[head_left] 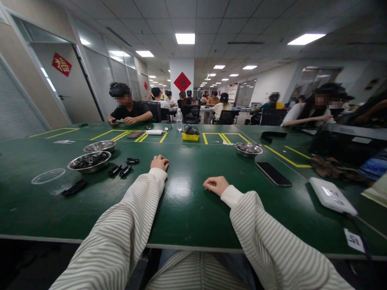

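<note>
My left hand (159, 162) rests on the green table with its fingers curled in, and no object shows in it. To its left lie several small black plastic parts (124, 170), apart from the hand. Beyond these stands a metal bowl (90, 168) heaped with dark parts. My right hand (216, 185) lies nearer to me on the tabletop, loosely closed, with nothing visible between its fingers. The nearest thing on its right is a black phone (273, 174), lying flat. Behind the phone a smaller metal bowl (248, 154) holds shiny small parts.
Another metal bowl (99, 146) and a clear plastic tub (50, 179) with a black part (74, 188) stand left. A yellow box (190, 137) of cables and a water bottle (179, 120) are at the back. A white power bank (332, 196) lies right. People sit opposite.
</note>
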The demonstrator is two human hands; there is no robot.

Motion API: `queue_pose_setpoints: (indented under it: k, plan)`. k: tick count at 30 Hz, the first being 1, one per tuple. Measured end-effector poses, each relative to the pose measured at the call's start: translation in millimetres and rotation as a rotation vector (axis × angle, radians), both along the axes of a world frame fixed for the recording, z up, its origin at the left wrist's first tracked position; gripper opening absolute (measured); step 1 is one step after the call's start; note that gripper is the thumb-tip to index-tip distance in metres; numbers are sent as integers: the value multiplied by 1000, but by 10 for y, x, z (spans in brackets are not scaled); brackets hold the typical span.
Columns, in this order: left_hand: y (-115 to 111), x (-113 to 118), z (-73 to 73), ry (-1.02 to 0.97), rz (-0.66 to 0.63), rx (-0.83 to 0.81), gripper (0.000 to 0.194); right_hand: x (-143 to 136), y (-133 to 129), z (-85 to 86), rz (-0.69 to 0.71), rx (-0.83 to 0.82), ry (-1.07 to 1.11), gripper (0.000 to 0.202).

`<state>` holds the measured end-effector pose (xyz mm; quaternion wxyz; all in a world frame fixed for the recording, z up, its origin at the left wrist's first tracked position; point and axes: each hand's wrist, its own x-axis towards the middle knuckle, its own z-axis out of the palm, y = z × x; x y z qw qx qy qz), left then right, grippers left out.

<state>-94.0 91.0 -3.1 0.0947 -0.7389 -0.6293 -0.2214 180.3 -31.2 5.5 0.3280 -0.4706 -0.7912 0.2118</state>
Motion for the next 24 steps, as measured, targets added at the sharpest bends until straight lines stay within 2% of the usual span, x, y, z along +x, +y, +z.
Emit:
queue_pose_setpoints:
  k: [9, 13, 17, 24]
  plan:
    - [16, -3, 32, -14, -184, 32, 14, -14, -16, 17, 9, -17, 4, 18]
    - [-26, 77, 57, -47, -294, 61, 15, -15, -25, 31, -3, -11, 5, 18]
    - [-203, 356, 54, -126, -436, 18, 13, -2, -8, 36, -38, -1, 10, 18]
    - [-812, 1036, 25, -266, -728, -97, 11, 48, 28, 62, -173, 84, 3, 18]
